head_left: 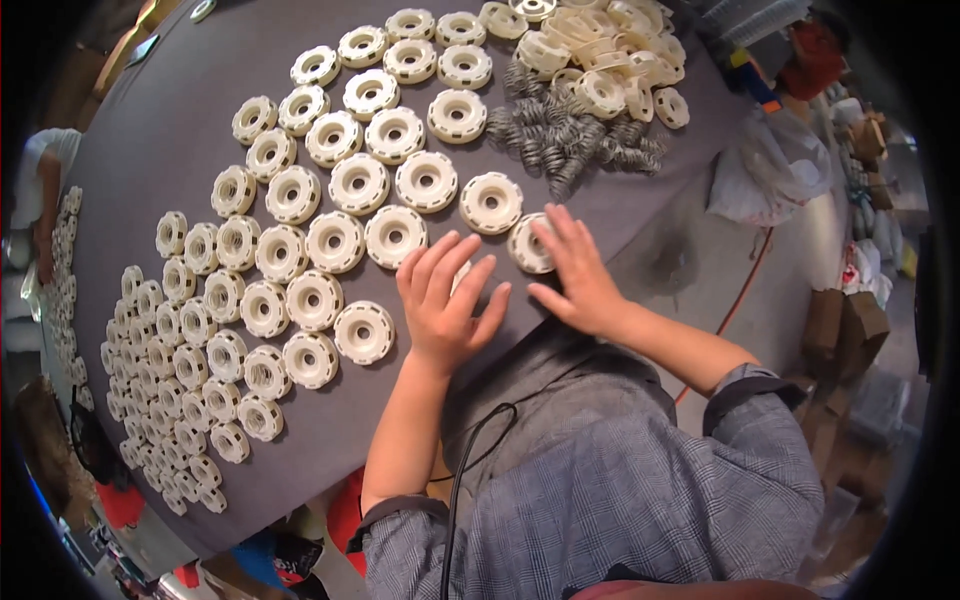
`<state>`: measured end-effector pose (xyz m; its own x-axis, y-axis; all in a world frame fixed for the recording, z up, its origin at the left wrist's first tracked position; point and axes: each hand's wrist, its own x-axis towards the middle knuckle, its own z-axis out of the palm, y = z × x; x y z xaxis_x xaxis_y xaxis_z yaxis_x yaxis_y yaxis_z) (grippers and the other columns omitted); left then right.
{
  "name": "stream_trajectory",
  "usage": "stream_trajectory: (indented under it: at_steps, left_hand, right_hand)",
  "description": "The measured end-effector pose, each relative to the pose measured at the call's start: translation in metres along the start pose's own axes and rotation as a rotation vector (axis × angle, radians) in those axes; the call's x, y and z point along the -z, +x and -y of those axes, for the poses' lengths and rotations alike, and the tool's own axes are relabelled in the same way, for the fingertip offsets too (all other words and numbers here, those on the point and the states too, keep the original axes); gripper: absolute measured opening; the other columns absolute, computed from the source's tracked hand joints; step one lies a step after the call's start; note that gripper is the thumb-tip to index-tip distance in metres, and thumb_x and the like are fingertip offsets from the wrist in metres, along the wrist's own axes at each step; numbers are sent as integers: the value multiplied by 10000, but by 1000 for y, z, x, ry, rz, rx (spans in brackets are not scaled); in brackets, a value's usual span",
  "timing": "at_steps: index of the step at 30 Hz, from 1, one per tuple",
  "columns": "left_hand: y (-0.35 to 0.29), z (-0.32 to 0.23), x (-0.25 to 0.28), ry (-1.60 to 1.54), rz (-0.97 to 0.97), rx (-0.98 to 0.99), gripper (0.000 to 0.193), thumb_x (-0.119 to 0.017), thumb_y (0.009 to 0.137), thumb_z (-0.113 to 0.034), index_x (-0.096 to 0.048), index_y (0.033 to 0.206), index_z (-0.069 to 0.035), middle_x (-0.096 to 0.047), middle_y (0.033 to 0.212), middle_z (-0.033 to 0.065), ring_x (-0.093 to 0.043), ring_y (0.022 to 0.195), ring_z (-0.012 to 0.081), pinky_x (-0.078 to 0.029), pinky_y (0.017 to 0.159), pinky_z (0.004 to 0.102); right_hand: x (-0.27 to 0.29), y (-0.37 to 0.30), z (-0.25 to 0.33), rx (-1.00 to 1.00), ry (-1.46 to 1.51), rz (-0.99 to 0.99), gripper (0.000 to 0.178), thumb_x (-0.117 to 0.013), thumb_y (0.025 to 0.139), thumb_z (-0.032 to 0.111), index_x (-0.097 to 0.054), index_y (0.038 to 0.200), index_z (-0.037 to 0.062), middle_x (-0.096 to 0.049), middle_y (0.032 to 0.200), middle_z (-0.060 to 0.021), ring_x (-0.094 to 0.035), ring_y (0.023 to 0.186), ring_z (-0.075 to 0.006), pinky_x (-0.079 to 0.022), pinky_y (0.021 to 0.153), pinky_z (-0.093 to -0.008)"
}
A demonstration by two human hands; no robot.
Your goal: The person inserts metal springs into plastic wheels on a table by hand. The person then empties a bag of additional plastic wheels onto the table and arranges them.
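Note:
My left hand [443,305] lies over a cream plastic wheel-shaped disc [461,275]. Only a sliver of that disc shows between the spread fingers. To its right, my right hand [580,280] rests its fingertips on the edge of another cream disc [526,245], thumb held apart. Just beyond them sits a further notched disc [491,203] with a round centre hole. Rows of similar discs [396,237] cover the table to the left, some with coils showing inside. A heap of grey coil springs [560,135] lies ahead of my right hand.
A pile of loose cream plastic parts [600,50] stands behind the springs on the grey-covered table [330,430]. Right of the table are a white plastic bag [770,165] and brown cartons [845,325]. Another person's arm [47,215] shows at far left. A black cable [458,500] hangs before me.

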<state>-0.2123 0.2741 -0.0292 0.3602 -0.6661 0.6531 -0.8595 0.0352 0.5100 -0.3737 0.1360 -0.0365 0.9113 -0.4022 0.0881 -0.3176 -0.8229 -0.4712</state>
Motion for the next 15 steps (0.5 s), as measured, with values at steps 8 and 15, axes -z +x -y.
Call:
stream_trajectory:
  at_steps: [8,15]
  left_hand:
    - [-1,7,4,5,-1,63,236,-678,710,-119,-645,940,-75,-603,1099,100,-545,1067,302,-368,926,427]
    - [1,11,1,-10,40,71,224,-666,708,-80,-654,932,-79,-607,1094,95,-545,1064,294,-364,929,421]
  right_hand:
    - [3,67,-8,311,30,-247,564,-611,822,283,-445,1335,117,-365,1403,-143,-296,1332,-346,-231,1075,-494]
    - [82,219,-117,101,-508,-116,710,-649,706,91,-394,1362,188,-473,1331,-122,-304,1328,-334,-217,1105,-476]
